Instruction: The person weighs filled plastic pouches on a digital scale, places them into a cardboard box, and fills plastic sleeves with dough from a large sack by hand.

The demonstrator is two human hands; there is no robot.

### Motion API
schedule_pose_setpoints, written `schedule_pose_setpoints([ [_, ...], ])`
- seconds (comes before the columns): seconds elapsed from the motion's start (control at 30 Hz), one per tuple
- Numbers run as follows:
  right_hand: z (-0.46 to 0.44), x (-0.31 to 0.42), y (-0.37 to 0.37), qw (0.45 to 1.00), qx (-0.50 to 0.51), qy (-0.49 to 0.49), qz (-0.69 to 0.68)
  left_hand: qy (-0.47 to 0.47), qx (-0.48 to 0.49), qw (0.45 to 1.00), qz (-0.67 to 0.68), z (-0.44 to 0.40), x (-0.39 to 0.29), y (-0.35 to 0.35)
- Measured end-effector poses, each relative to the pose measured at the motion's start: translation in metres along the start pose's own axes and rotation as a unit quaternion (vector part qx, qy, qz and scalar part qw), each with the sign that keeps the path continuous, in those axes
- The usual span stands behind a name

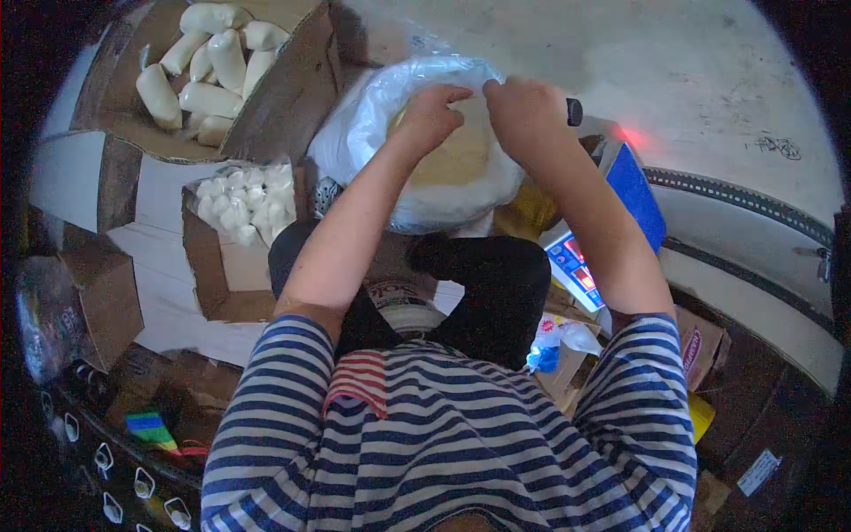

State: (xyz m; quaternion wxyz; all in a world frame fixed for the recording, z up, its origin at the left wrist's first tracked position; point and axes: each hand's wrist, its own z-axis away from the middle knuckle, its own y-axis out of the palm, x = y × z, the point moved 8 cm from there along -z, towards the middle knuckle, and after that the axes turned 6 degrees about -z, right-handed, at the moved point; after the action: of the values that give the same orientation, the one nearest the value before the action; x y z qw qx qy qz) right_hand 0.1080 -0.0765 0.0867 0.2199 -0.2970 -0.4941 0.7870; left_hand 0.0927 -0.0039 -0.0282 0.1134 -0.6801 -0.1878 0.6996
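Observation:
My left hand [432,117] is over a large white plastic bag [355,124] lined around a round container. Its index finger and thumb are apart, with nothing visible between them. Close to its right, my right hand [525,108] is closed, thumb and fingers pressed together near the bag's far rim. Whatever it may be pinching is too small or too clear to make out. Below both hands, pale yellowish powder [452,160] fills the inside of the bag. A dark band [574,112] is on my right wrist.
At upper left, a cardboard box [292,80] holds several filled pale packets [213,97]. A smaller box [208,275] has small white bundles [248,199] in clear plastic. A lit display [576,270] and blue panel [634,199] stand beside my right forearm.

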Motion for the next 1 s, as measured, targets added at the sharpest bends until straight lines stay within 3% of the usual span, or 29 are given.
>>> schedule_pose_setpoints([
  [0.07, 0.004, 0.000, -0.009, 1.000, 0.001, 0.004, 0.023, -0.005, 0.010, 1.000, -0.007, 0.001, -0.002, -0.004],
  [0.13, 0.012, -0.015, -0.020, 1.000, -0.011, 0.017, -0.013, -0.106, 0.048, 0.991, 0.067, 0.008, -0.002, -0.013],
  [0.2, 0.007, -0.027, -0.008, 0.998, -0.021, 0.031, -0.048, -0.085, 0.020, 0.992, 0.089, 0.007, 0.010, -0.015],
  [0.27, -0.015, -0.028, 0.050, 0.998, 0.050, 0.032, 0.027, -0.062, -0.008, 0.992, 0.110, 0.006, 0.015, -0.020],
  [0.33, -0.029, -0.008, 0.097, 0.998, 0.022, -0.010, 0.054, -0.034, -0.046, 0.993, 0.104, 0.006, -0.004, -0.035],
  [0.4, -0.054, 0.008, 0.138, 0.981, -0.067, -0.046, 0.178, -0.057, -0.045, 0.990, 0.124, 0.004, -0.006, -0.040],
  [0.53, -0.079, 0.015, 0.184, 0.960, -0.134, -0.088, 0.228, -0.061, -0.058, 0.989, 0.118, 0.001, 0.001, -0.051],
  [0.6, -0.093, 0.010, 0.236, 0.978, -0.020, -0.066, 0.195, -0.065, -0.056, 0.987, 0.132, 0.003, 0.003, -0.057],
  [0.63, -0.095, 0.011, 0.256, 0.979, -0.019, -0.069, 0.192, -0.065, -0.052, 0.986, 0.147, 0.004, 0.003, -0.060],
  [0.7, -0.081, 0.023, 0.245, 0.949, -0.281, -0.136, 0.031, -0.068, -0.040, 0.988, 0.136, 0.005, 0.002, -0.067],
  [0.73, -0.081, 0.034, 0.257, 0.949, -0.280, -0.139, 0.028, -0.068, -0.026, 0.989, 0.128, 0.006, 0.001, -0.067],
  [0.8, -0.090, 0.058, 0.302, 0.992, -0.007, -0.113, -0.048, -0.055, -0.045, 0.989, 0.131, 0.009, 0.000, -0.067],
  [0.83, -0.090, 0.062, 0.301, 0.992, -0.006, -0.114, -0.050, -0.038, -0.063, 0.988, 0.135, 0.010, -0.003, -0.068],
  [0.9, -0.093, 0.064, 0.312, 0.984, 0.104, -0.103, -0.106, -0.047, -0.054, 0.988, 0.134, 0.010, -0.002, -0.068],
  [1.0, -0.092, 0.084, 0.314, 0.965, 0.144, -0.111, -0.187, -0.043, -0.039, 0.989, 0.135, 0.010, -0.001, -0.067],
])
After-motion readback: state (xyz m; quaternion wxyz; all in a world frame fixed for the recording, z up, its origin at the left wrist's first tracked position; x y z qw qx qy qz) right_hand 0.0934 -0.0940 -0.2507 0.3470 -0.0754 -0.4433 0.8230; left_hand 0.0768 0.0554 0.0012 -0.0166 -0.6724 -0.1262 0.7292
